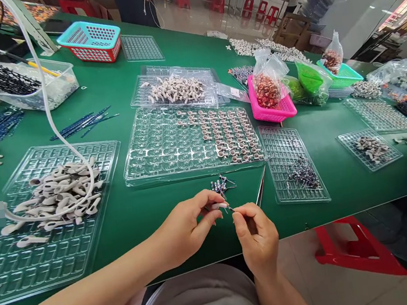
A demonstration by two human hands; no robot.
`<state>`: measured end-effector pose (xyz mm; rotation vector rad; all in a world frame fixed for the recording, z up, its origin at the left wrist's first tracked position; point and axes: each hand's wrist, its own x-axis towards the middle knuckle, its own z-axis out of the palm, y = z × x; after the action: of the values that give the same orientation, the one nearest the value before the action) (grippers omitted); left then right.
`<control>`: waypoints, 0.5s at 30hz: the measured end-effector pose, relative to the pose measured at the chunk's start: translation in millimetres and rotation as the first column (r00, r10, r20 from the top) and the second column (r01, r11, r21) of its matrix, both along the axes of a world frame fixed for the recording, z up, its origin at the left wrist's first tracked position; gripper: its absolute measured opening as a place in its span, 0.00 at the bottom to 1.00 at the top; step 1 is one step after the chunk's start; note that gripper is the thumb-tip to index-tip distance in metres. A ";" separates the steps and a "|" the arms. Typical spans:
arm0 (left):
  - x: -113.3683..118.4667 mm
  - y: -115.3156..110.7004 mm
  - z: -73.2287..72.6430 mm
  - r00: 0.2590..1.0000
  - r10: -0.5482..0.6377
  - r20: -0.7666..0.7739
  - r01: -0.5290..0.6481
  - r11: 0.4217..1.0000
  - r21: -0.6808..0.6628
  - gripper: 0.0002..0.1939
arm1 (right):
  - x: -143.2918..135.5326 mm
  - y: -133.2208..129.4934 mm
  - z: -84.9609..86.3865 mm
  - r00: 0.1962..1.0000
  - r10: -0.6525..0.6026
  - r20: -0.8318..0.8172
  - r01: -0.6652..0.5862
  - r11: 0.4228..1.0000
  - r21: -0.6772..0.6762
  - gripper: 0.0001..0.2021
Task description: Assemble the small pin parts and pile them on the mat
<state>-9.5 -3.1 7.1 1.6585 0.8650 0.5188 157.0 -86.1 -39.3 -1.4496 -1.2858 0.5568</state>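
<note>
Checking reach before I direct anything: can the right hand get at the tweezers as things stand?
Probably yes: the tweezers lie just beyond the right hand; nothing seems to cover them. It would likely need to release the thin dark part in its fingers first.

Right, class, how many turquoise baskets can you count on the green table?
2: the left turquoise basket, nested in a red basket, and the right turquoise basket, beside the bright green bag. Others may be hidden.
</note>
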 end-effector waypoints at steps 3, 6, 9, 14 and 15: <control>-0.9 1.6 2.3 0.998 -0.009 -0.058 0.015 0.995 0.098 0.09 | 0.5 0.5 0.8 1.000 0.018 0.000 -0.018 1.000 -0.016 0.04; -1.0 2.7 3.1 0.997 0.008 -0.072 0.004 0.988 0.156 0.10 | 1.1 1.3 2.5 0.999 0.032 0.009 -0.031 0.999 -0.029 0.04; -1.2 3.3 1.2 0.997 0.012 -0.070 0.000 0.984 0.178 0.10 | 1.6 2.0 4.2 0.999 0.037 0.012 -0.036 0.998 -0.045 0.04; -2.4 2.9 -1.7 0.997 -0.012 -0.082 0.028 0.981 0.193 0.12 | 1.9 2.6 5.8 0.999 0.052 0.008 -0.052 0.997 -0.062 0.06; -2.7 2.8 -1.9 0.996 -0.016 -0.084 0.032 0.980 0.196 0.12 | 1.8 2.9 6.1 0.998 0.056 0.010 -0.055 0.997 -0.058 0.05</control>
<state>-12.2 -0.3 5.2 1.8804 0.8744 0.5373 158.8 -83.2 -33.2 -1.4703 -1.3322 0.6283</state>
